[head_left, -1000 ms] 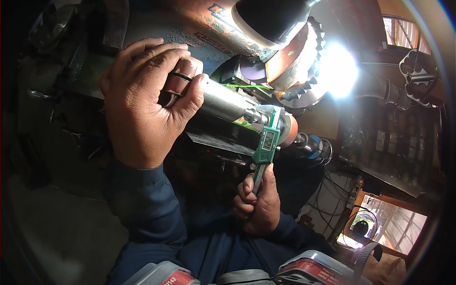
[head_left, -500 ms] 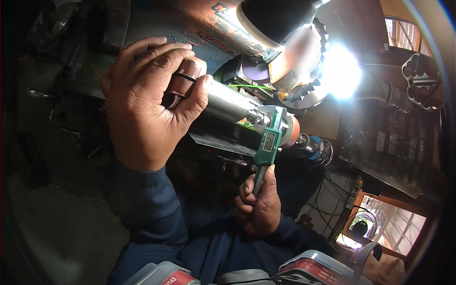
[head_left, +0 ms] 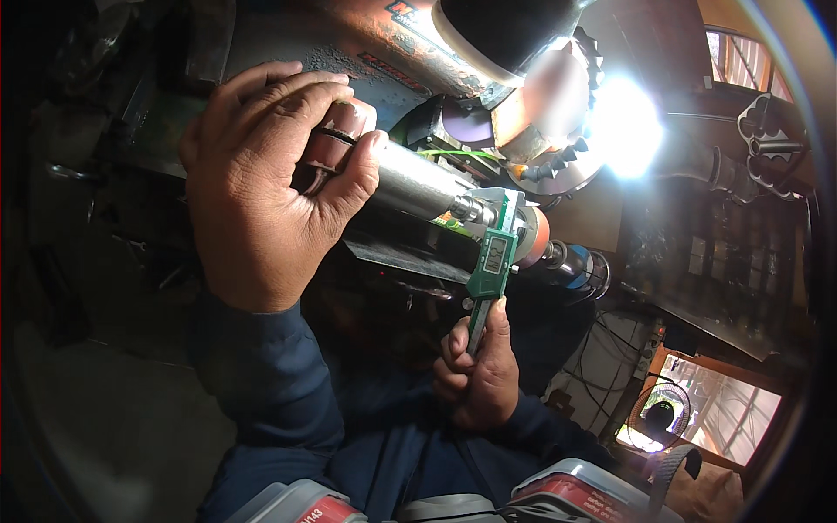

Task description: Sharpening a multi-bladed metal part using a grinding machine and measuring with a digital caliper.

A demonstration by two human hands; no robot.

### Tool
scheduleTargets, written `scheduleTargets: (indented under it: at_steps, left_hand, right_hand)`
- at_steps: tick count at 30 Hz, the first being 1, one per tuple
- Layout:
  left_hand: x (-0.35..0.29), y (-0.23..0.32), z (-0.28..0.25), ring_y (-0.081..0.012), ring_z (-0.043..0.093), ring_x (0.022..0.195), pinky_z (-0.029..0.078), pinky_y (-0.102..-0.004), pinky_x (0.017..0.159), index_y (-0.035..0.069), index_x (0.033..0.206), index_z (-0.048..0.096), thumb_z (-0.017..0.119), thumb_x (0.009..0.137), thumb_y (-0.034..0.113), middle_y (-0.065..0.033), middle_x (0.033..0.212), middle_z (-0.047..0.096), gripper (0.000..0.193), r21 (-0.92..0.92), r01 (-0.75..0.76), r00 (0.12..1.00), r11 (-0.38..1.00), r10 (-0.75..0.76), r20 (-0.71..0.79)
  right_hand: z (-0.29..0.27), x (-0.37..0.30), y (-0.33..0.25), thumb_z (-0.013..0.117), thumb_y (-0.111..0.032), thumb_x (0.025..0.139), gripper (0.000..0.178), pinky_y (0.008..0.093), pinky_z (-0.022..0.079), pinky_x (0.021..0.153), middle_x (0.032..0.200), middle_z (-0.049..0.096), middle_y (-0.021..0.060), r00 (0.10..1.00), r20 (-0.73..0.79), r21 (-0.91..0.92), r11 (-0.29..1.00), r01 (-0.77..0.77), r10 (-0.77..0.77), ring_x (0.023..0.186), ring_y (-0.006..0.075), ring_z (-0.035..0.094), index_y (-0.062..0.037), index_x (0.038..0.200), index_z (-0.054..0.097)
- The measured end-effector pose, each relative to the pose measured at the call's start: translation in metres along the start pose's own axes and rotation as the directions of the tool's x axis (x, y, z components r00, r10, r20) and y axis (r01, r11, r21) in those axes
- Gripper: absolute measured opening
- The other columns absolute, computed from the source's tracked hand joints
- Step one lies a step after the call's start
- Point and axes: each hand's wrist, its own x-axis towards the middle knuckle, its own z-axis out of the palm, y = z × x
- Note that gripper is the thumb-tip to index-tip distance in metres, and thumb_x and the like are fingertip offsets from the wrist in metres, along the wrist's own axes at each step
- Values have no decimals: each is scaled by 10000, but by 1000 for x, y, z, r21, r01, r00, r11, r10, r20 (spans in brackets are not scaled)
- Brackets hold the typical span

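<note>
left hand (head_left: pixel 266 179) curls round a red-brown fitting (head_left: pixel 331 154), seemingly for support; toward four o'clock, right hand (head_left: pixel 481 375) pinches a digital caliper (head_left: pixel 486 282), screen (head_left: pixel 496 254) faceup, presumably for reading

The metal cylinder (head_left: pixel 417 181) looks smooth and glossy, the caliper housing (head_left: pixel 486 286) plastic, the sleeve (head_left: pixel 266 375) matt cloth.

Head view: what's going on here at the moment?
The person's right hand holds a green digital caliper by its lower end, with the measuring end at the narrow stepped end of a grey metal cylinder. Whether they touch is unclear. The left hand is curled over a reddish part at the cylinder's other end. A dark-shaded lamp hangs above.
</note>
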Motion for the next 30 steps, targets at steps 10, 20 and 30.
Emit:
scheduleTargets:
  at_steps: [10,20,30]
  left_hand:
    - [1,1,-1,-264,624,1053,553,-328,754,33,1004,693,766,770,103,-81,1030,694,254,-31,14,1000,999,-14,-4]
    - [-4,1,-1,-253,625,1050,563,-311,715,37,1009,696,772,774,119,-79,1039,688,261,-36,42,999,998,-42,-2]
    - [0,0,-3,-279,631,1040,530,-359,835,31,1005,696,769,764,134,-83,1021,698,272,-5,-6,1000,1000,6,-1]
  right_hand:
    - [1,-1,0,306,-675,966,636,237,193,369,506,306,-54,1000,7,22,1000,-21,21,385,71,249,-135,695,506]
    - [0,-2,-2,304,-657,976,639,235,180,361,499,287,-53,999,8,26,999,-32,32,377,68,232,-123,689,508]
    - [-1,3,6,305,-651,978,638,233,180,360,495,299,-56,999,40,59,998,8,-10,376,69,232,-121,695,518]
